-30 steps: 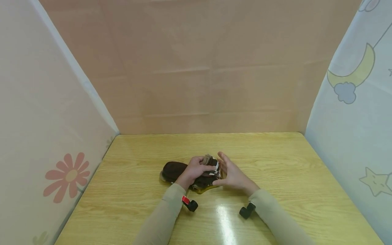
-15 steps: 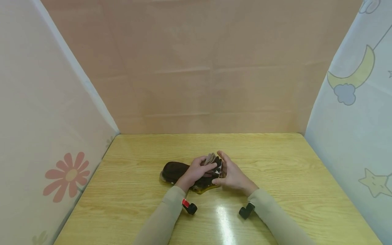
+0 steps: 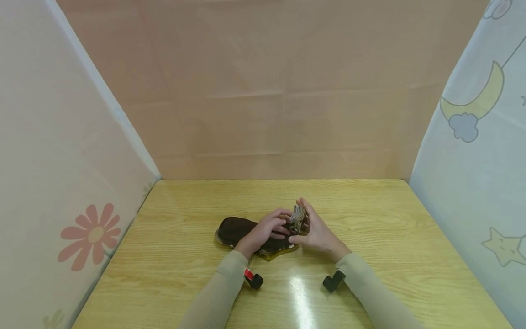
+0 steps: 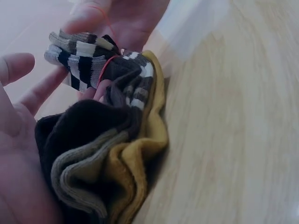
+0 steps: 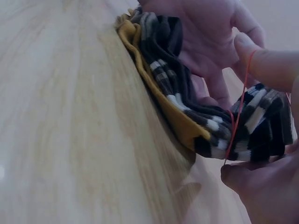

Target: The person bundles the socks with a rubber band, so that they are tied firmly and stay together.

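Note:
A bundle of dark, mustard and checked socks (image 3: 236, 230) lies on the table, its checked end (image 5: 261, 119) raised and folded back. A thin red rubber band (image 5: 242, 93) crosses the checked part. My right hand (image 3: 319, 235) holds this band stretched between thumb and fingers, around the folded end. My left hand (image 3: 263, 232) lies over the bundle's near side, its fingers fairly straight and touching the folded part. In the left wrist view, the left palm (image 4: 18, 154) is beside the dark socks, and some fingertips are hidden behind the fabric.
The wooden table (image 3: 370, 214) spreads around the socks. A brown-pink sheet (image 3: 263, 114) hangs at the back. Patterned white sheets stand at the left (image 3: 61, 137) and right (image 3: 472, 183). Each wrist carries a small black camera.
The checked end of the socks has turned up and shifted right between the hands. My left thumb has let go of it, and my right hand has moved slightly up and right.

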Action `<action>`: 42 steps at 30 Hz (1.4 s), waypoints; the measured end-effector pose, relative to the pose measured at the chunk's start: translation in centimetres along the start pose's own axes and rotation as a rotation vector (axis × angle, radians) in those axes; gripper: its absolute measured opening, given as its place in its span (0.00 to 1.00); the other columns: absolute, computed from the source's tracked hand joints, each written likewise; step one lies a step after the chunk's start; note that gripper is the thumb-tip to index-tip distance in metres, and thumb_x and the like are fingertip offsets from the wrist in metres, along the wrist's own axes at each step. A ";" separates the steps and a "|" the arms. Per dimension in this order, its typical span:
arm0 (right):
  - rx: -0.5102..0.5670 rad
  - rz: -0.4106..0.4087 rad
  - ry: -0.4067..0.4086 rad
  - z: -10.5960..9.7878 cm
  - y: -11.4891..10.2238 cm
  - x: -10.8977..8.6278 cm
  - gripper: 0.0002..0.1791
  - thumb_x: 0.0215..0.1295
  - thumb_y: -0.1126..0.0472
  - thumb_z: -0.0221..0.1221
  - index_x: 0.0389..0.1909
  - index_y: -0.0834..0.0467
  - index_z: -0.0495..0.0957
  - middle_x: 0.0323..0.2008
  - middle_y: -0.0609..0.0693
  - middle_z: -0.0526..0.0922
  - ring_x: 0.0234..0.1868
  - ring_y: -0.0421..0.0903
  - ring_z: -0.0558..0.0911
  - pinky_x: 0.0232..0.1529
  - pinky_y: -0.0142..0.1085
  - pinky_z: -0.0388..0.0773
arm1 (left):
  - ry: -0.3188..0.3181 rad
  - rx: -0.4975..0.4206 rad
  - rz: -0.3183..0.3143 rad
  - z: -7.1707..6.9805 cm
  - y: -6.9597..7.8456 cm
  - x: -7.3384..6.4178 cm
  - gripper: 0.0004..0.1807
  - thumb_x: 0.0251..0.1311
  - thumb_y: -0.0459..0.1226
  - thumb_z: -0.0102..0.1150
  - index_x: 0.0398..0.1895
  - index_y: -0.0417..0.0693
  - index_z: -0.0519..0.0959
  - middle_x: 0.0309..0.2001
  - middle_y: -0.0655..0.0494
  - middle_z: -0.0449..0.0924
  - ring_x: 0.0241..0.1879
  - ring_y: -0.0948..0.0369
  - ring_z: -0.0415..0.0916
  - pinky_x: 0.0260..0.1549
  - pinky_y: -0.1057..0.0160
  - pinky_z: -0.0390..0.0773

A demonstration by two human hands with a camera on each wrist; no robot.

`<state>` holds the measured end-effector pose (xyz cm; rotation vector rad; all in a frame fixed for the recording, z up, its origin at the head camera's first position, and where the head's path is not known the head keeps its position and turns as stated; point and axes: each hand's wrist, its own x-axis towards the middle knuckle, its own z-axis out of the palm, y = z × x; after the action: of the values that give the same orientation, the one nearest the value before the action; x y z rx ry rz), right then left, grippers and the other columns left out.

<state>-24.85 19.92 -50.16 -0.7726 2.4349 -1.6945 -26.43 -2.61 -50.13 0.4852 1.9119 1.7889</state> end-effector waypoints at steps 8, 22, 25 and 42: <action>-0.075 0.000 -0.014 -1.0 -0.4 -0.4 0.71 0.56 0.57 0.79 0.85 0.60 0.35 0.82 0.68 0.50 0.80 0.69 0.55 0.73 0.70 0.54 | -0.038 0.178 -0.038 0.9 0.6 -0.2 0.23 0.83 0.47 0.44 0.77 0.64 0.71 0.67 0.54 0.73 0.53 0.58 0.79 0.60 0.45 0.78; -0.048 0.046 -0.118 -2.3 0.2 -0.3 0.69 0.57 0.55 0.79 0.85 0.59 0.37 0.82 0.68 0.48 0.75 0.69 0.66 0.65 0.35 0.72 | -0.075 0.779 -0.015 2.3 1.4 -0.2 0.24 0.78 0.61 0.39 0.72 0.87 0.71 0.66 0.72 0.70 0.58 0.62 0.74 0.58 0.47 0.74; -0.174 0.046 -0.127 -2.0 0.3 0.0 0.68 0.56 0.49 0.80 0.85 0.62 0.43 0.81 0.65 0.55 0.72 0.63 0.73 0.67 0.48 0.74 | -0.081 0.706 -0.010 2.0 1.2 -0.2 0.22 0.80 0.57 0.39 0.71 0.84 0.73 0.68 0.73 0.69 0.64 0.63 0.72 0.62 0.47 0.73; -0.396 0.001 -0.098 -1.8 0.9 0.1 0.43 0.54 0.48 0.80 0.68 0.60 0.76 0.62 0.55 0.82 0.58 0.54 0.82 0.58 0.54 0.78 | 0.028 0.044 -0.015 0.7 0.0 0.3 0.17 0.79 0.40 0.43 0.52 0.38 0.80 0.54 0.45 0.80 0.41 0.57 0.82 0.44 0.53 0.85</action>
<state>-25.87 21.63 -50.24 -0.8663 2.7318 -1.1511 -26.30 -1.83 -50.18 0.4622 1.9723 1.7566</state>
